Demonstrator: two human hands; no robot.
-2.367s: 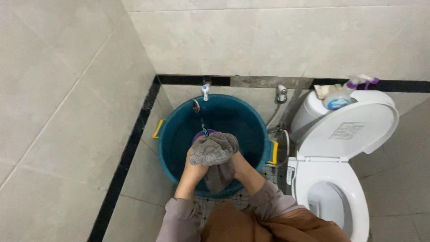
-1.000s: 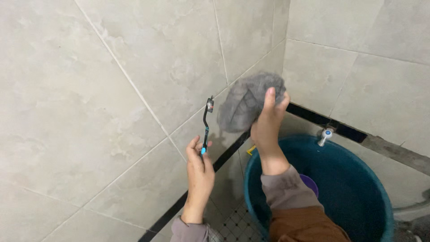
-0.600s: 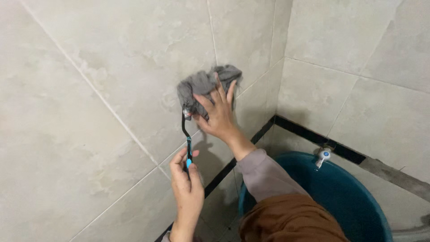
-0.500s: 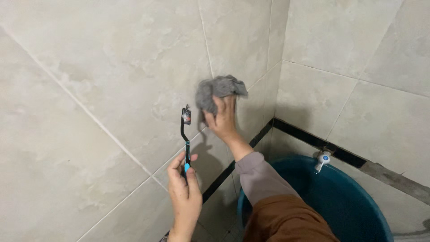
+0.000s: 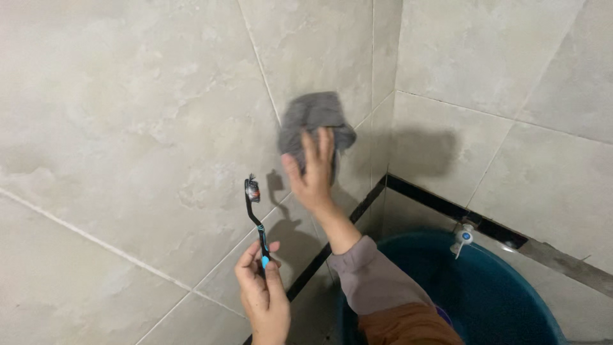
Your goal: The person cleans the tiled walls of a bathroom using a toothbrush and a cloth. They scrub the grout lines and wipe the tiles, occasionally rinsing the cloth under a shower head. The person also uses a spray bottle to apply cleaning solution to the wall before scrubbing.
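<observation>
My right hand (image 5: 312, 172) presses a crumpled grey cloth (image 5: 310, 117) flat against the beige wall tile, fingers spread over it, close to the room's corner. My left hand (image 5: 262, 295) is lower and to the left, pinching the blue end of a black toothbrush (image 5: 255, 219) that stands upright with its bristled head at the top, a short way off the wall. A grey sleeve covers my right forearm, with brown fabric beneath it.
A large teal tub (image 5: 485, 294) sits on the floor at the lower right under a small white tap (image 5: 463, 237). A black tile band (image 5: 447, 207) runs along both walls low down. Large beige tiles (image 5: 128, 128) fill the left wall.
My right hand has slid the cloth a little to the right along the wall and flattened on it. My left hand with the toothbrush has dropped lower in view.
</observation>
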